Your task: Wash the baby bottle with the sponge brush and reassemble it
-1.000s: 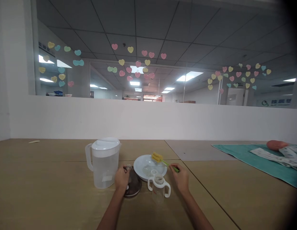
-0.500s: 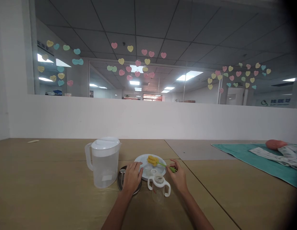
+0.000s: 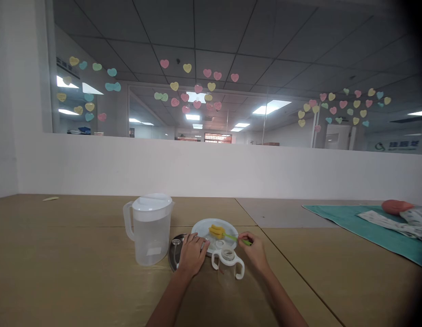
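Translucent plastic pitcher [image 3: 151, 238] on a brown surface [image 3: 77, 272]; dark tray [image 3: 171, 259], partly hidden by the left hand [image 3: 193, 254], loosely spread, grip unclear; white bowl [image 3: 197, 227]; yellow brush [image 3: 218, 232] in or over it; two-handled bottle [image 3: 227, 262]; right hand [image 3: 253, 250] pinching the brush's green handle.

No text can be read with certainty: the blue characters [image 3: 403, 144] at far right and dark lettering [image 3: 66, 66] at upper left blur too much.
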### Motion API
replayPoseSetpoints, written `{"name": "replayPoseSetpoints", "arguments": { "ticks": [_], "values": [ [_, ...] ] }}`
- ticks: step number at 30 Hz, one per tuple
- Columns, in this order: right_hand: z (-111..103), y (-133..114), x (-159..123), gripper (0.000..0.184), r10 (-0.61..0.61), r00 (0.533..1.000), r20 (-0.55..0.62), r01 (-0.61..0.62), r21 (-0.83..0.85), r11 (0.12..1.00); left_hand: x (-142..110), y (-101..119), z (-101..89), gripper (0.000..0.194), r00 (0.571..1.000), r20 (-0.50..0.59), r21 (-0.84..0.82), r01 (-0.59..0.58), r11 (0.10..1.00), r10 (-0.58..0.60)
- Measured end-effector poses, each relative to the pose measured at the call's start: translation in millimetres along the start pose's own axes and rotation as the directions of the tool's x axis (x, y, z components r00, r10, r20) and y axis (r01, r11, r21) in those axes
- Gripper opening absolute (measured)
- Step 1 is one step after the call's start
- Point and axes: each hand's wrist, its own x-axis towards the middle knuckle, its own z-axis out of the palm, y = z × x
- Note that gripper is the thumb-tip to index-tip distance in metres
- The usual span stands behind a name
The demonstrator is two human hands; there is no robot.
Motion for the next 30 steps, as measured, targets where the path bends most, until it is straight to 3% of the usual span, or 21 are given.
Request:
{"name": "replayPoseSetpoints", "arguments": {
  "ticks": [10, 16, 20, 26, 30],
  "values": [
    [-6, 6, 4, 0.013, 0.142, 0.990, 0.012, -0.142, 0.078, 0.987, 0, 0, 1.0, 0.038, 1.000, -0.019, -0.030, -0.009, 1.000, 0.009],
    [-8, 0, 2, 0.015, 0.321, 0.946, 0.042, -0.323, 0.194, 0.926, 0, -1, 2.0, 0.036, 0.998, -0.055, -0.039, 0.005, 0.999, -0.007],
    [-10, -7, 1, 0.018, 0.354, 0.933, 0.065, -0.358, 0.286, 0.889, 0, -1, 1.0, 0.036, 0.998, -0.066, -0.088, 0.004, 0.996, -0.010],
    [-13, -9, 2, 0.019, 0.383, 0.920, 0.086, -0.388, 0.352, 0.852, 1, -4, 2.7, 0.037, 0.986, -0.165, -0.145, -0.038, 0.989, 0.014],
    [-8, -5, -1, 0.016, 0.377, 0.910, 0.175, -0.415, 0.340, 0.844, 3, -2, 1.0, 0.036, 0.975, -0.219, -0.170, -0.084, 0.982, 0.045]
  ]
}}
